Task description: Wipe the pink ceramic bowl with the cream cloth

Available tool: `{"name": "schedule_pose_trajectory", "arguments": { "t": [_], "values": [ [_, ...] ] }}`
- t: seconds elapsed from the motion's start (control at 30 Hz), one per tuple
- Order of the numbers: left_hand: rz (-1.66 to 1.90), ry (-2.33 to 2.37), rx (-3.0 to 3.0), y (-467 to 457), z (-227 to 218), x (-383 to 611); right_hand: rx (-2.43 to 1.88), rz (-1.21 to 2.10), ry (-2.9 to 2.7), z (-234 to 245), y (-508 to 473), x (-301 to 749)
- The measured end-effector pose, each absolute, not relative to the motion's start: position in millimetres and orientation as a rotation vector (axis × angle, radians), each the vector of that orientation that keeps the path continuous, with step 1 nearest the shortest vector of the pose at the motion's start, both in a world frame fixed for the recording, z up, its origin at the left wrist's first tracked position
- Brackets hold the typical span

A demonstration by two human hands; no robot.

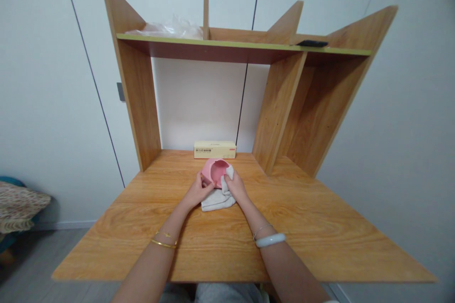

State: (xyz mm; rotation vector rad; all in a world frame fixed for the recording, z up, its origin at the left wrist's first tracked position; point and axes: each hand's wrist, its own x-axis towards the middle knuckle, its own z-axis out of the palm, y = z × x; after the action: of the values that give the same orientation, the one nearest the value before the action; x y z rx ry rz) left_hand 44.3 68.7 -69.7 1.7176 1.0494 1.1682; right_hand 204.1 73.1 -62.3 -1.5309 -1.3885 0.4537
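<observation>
A pink hollow container (207,169) is tipped so its round opening faces me, near the middle of the desk. My left hand (197,191) grips its lower left side, thumb along the near rim. In my right hand (236,185) is a light grey cloth (217,200), pinched against the container's right rim. The rest of the cloth hangs below the container, lying on or just above the desk; I cannot tell which. The container's exact kind is not clear, and its far side is hidden.
The wooden desk (302,227) has a shelf unit (280,104) at its back. A cream box (214,150) with printed writing stands behind the container. Clear plastic bags (174,28) and a dark flat object (313,43) lie on the upper shelf. Patterned fabric (21,203) is at far left.
</observation>
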Motion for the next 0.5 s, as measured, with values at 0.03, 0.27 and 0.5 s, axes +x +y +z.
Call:
{"name": "schedule_pose_trajectory", "arguments": {
  "t": [0.03, 0.27, 0.5],
  "values": [
    [1.165, 1.058, 1.717, 68.8, -69.9, 44.3, -1.533, 0.456, -1.385, -62.2, 73.0, 204.0],
    [1.158, 1.123, 1.705, 68.1, -67.7, 44.0, -1.539, 0.472, -1.379, -61.0, 72.3, 203.7],
    [1.148, 1.181, 1.635, 69.4, -65.8, 48.0, -1.553, 0.505, -1.393, -60.2, 77.1, 204.4]
  ]
}}
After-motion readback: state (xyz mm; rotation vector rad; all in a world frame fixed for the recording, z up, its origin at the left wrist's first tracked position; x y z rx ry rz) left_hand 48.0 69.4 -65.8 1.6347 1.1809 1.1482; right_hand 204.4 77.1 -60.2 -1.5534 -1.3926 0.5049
